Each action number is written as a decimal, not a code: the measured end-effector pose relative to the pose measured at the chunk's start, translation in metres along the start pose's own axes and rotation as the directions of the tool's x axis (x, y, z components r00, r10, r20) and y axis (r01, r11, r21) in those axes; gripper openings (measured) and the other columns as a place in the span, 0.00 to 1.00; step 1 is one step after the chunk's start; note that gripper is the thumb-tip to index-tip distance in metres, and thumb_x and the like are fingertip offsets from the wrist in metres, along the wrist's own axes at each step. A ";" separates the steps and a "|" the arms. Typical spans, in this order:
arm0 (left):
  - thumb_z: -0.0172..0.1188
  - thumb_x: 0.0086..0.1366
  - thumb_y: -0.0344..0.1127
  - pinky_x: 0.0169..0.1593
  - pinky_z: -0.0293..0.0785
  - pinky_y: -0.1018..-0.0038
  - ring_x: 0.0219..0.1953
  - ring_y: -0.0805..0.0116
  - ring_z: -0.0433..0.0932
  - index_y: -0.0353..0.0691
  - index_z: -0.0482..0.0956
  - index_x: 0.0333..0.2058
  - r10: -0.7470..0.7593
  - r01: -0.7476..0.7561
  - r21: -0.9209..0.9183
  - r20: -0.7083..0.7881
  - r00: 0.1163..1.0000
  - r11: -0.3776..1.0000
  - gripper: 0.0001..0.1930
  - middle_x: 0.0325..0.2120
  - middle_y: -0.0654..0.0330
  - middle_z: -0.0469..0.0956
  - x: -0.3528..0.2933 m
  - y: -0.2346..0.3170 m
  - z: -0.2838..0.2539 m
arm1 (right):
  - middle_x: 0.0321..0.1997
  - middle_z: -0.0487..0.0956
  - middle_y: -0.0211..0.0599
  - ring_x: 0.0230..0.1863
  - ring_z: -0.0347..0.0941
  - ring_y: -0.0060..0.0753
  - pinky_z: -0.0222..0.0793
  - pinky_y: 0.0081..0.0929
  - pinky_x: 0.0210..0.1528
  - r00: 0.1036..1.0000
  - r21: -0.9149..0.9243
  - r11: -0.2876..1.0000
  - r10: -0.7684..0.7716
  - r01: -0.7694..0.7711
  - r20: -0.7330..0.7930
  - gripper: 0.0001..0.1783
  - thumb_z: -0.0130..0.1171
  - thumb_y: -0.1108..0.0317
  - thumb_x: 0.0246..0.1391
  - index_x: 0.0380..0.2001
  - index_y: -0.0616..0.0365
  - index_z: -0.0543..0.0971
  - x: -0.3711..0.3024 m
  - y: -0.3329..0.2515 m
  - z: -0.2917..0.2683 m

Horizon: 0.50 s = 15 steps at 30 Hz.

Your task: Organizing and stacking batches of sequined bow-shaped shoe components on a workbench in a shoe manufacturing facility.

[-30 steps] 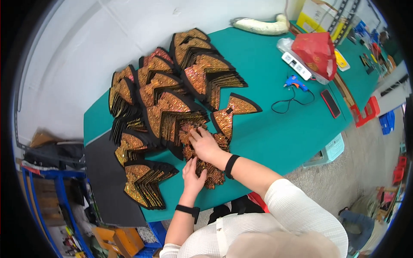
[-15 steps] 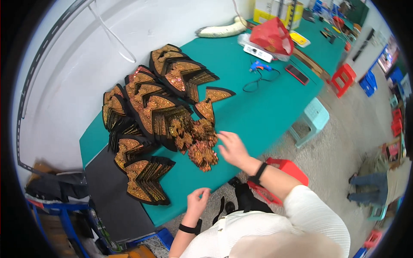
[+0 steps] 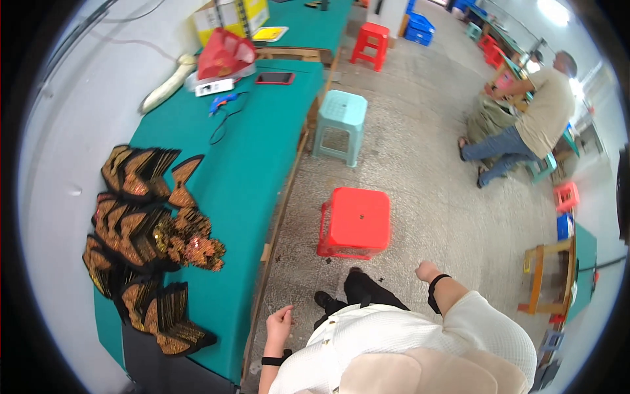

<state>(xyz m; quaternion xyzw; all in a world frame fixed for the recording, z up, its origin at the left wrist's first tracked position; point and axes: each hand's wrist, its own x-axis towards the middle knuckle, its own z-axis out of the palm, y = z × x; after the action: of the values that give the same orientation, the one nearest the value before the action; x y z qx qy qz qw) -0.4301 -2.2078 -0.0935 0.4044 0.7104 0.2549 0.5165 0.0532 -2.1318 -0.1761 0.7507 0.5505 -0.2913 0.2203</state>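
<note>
My left hand [image 3: 280,323] hangs over the table's front edge, its fingers loosely curled, with nothing visible in it. My right hand [image 3: 428,270] is out over the floor, right of a red stool, closed like a fist and apart from everything. At the left, on the green table [image 3: 243,171], lie fanned stacks of gold-and-black sequined fin-shaped pieces [image 3: 134,233]. A nearer stack [image 3: 174,322] spreads toward the front. Beside them sits a heap of small ruffled gold pieces [image 3: 197,246], and two single pieces [image 3: 187,172] lie behind it.
A red stool [image 3: 357,220] and a pale green stool [image 3: 341,118] stand along the table. Farther back on it are a blue glue gun [image 3: 223,103] with a cable, a phone [image 3: 275,78] and a red bag [image 3: 224,56]. A person [image 3: 538,111] stands at the far right.
My view has turned right, toward the floor and stools. My right hand has left the heap of small gold pieces and moved away from the table; its fingers have curled in.
</note>
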 end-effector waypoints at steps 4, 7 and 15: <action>0.47 0.61 0.28 0.33 0.73 0.75 0.26 0.71 0.77 0.37 0.76 0.43 -0.016 0.016 0.185 0.001 1.000 0.983 0.13 0.23 0.55 0.78 0.010 0.012 0.019 | 0.34 0.77 0.53 0.39 0.73 0.52 0.67 0.40 0.44 0.991 0.158 0.981 -0.104 0.117 -0.085 0.18 0.45 0.60 0.49 0.33 0.60 0.79 0.017 0.018 0.008; 0.48 0.59 0.28 0.35 0.72 0.75 0.27 0.67 0.78 0.39 0.76 0.43 0.137 -0.144 0.234 0.047 0.989 0.961 0.14 0.24 0.54 0.79 0.036 0.018 0.046 | 0.33 0.77 0.48 0.37 0.73 0.51 0.68 0.41 0.41 0.979 0.326 0.929 -0.131 0.177 -0.159 0.17 0.46 0.58 0.49 0.32 0.56 0.79 -0.015 -0.002 -0.028; 0.53 0.56 0.34 0.35 0.72 0.72 0.29 0.62 0.78 0.38 0.75 0.43 0.273 -0.295 0.378 0.113 0.955 0.877 0.15 0.26 0.49 0.77 0.113 0.170 0.195 | 0.30 0.77 0.51 0.35 0.74 0.52 0.69 0.40 0.37 0.982 0.399 0.904 -0.095 0.155 -0.165 0.17 0.49 0.57 0.46 0.28 0.59 0.79 0.050 0.168 -0.019</action>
<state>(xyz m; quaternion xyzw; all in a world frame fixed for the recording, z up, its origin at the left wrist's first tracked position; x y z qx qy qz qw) -0.2100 -2.0322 -0.0862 0.6060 0.6650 0.1696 0.4022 0.2284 -2.1341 -0.1950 0.7621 0.5383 -0.3598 -0.0010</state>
